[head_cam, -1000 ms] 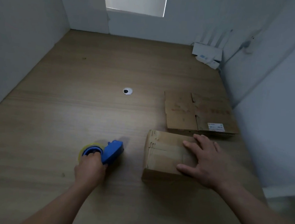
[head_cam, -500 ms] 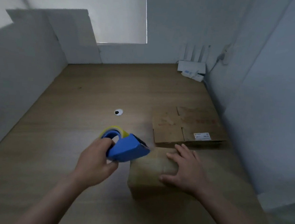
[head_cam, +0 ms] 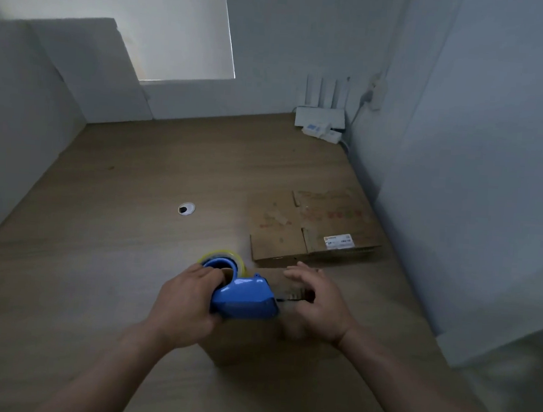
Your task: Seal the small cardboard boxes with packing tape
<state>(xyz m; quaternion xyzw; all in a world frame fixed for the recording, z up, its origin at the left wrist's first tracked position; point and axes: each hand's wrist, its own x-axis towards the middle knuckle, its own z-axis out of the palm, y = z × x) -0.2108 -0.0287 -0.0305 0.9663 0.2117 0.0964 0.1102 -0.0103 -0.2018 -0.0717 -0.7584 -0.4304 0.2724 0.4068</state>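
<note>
Have lifted the blue plastic tape dispenser (head_cam: 243,298) off the brown wooden worktop (head_cam: 116,226) since a second ago and swung it across, over the small brown cardboard box (head_cam: 246,347). Gripping it now in the left hand (head_cam: 187,303), fingers (head_cam: 216,274) curled into the hub of the yellowish roll of clear packing tape (head_cam: 224,255), palm against the blue body. Pointing the dispenser's nose to the right, just beside the right hand (head_cam: 324,307).

Have raised that right hand from its flat press on the box top. Holding nothing with it, fingers (head_cam: 297,269) apart and loosely bent above the far right part of the box. Cannot tell whether touching the cardboard or hanging just clear of it.

Keeping the small box on the worktop at front centre, right under the dispenser and both hands, mostly in shadow, flaps down.

Just beyond it, toward the right wall: a flattened brown cardboard box (head_cam: 293,237) lying flat, with a white printed label (head_cam: 338,242) near its front edge. Further left, well apart: a round grey cable hole (head_cam: 186,208) set into the worktop. Far back in the right corner: a white router (head_cam: 319,118) with upright antennas, against the pale wall.
</note>
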